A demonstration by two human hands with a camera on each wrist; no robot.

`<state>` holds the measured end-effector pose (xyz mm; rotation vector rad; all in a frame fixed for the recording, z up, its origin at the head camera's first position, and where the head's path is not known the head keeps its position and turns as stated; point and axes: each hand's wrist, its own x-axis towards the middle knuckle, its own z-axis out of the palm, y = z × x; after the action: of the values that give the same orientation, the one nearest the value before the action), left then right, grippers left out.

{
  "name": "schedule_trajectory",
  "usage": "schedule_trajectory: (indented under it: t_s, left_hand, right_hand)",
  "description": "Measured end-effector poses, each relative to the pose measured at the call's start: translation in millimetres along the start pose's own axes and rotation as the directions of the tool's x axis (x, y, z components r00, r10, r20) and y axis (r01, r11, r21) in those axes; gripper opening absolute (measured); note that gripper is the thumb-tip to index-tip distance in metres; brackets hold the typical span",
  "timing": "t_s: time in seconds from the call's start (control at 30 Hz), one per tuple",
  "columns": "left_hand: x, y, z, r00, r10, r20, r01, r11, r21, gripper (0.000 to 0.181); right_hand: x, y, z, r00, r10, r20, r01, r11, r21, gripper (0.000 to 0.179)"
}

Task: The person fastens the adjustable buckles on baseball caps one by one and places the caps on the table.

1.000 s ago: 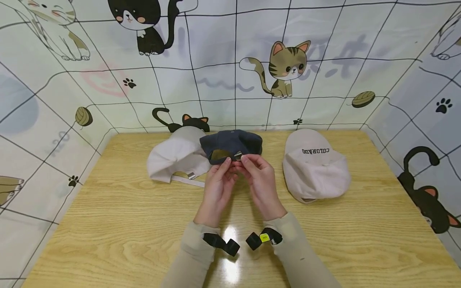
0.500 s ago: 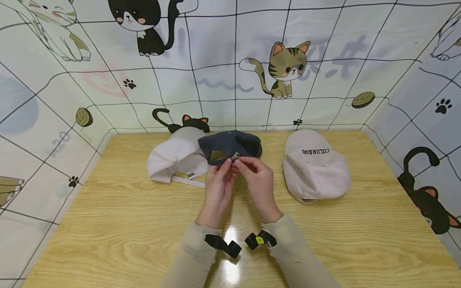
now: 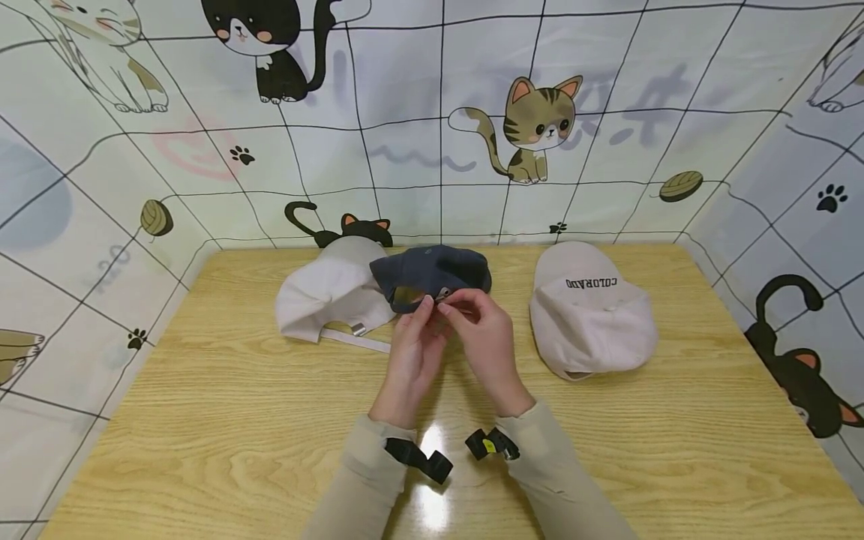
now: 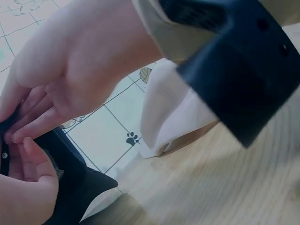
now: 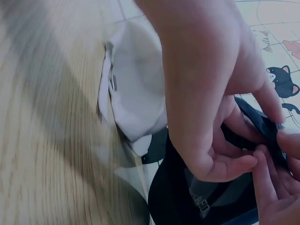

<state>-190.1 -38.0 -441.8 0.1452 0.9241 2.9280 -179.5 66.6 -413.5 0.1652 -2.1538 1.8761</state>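
Observation:
A navy baseball cap (image 3: 439, 266) is held at its back strap, with the rear opening facing me in the head view. My left hand (image 3: 410, 356) pinches the strap left of a small metal buckle (image 3: 443, 293). Thumb and fingers of my right hand (image 3: 491, 346) pinch the strap beside that buckle. The fingertips of both hands nearly meet, and they cover the strap's end. Part of the dark cap (image 5: 187, 197) also shows below the hands in the right wrist view.
A white cap (image 3: 324, 296) with a loose-hanging strap and buckle lies left of the navy one, partly overlapped by it. On the right lies a pale cap (image 3: 590, 315) lettered COLORADO. The wooden table (image 3: 236, 435) meets a cat-print backdrop (image 3: 405, 157) at its rear edge.
My right fingers have shifted slightly left along the strap, closer to the left fingertips. The navy cap has moved slightly left; the other caps stay in place.

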Motion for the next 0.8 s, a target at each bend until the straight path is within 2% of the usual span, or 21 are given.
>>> schedule_trajectory:
  t_s: [0.13,0.2,0.27,0.4,0.5,0.6,0.7,0.8]
  left_hand:
    - [-0.7,4.4,-0.1,0.998,-0.061,-0.002,0.061,0.998,0.027,0.013]
    - [-0.8,6.1,-0.1,0.997,-0.074,-0.008,0.074,0.997,0.035,0.012]
    - [-0.7,7.4,0.3,0.997,-0.075,-0.014,0.075,0.997,0.031,0.011]
    - [0.1,7.9,1.5,0.997,-0.066,-0.029,0.066,0.998,-0.017,0.008]
    - [0.6,6.7,2.3,0.997,-0.06,-0.047,0.058,0.997,-0.045,0.006]
    - [1.0,5.6,1.7,0.996,-0.022,-0.083,0.019,0.999,-0.034,0.005]
    - [0.6,6.2,0.6,0.99,0.031,-0.14,-0.03,1.0,0.007,0.004]
    - [0.4,8.8,0.4,0.981,0.064,-0.186,-0.055,0.997,0.055,0.009]
  right_hand:
    - [0.7,1.9,0.4,0.998,-0.061,0.032,0.064,0.992,-0.107,0.004]
    - [1.1,2.9,0.3,0.995,-0.092,0.042,0.097,0.982,-0.161,0.006]
    - [1.3,4.1,-0.3,0.992,-0.112,0.05,0.119,0.976,-0.185,0.01]
    - [2.0,4.3,-3.1,0.991,-0.126,0.048,0.133,0.971,-0.2,0.007]
    - [2.9,5.2,-3.9,0.983,-0.178,0.054,0.186,0.953,-0.237,0.009]
    - [2.7,6.4,-2.5,0.959,-0.271,0.08,0.283,0.917,-0.281,0.013]
    - [1.5,8.7,0.6,0.922,-0.368,0.117,0.386,0.863,-0.326,0.017]
    - [0.4,9.5,3.5,0.9,-0.418,0.122,0.432,0.827,-0.36,0.019]
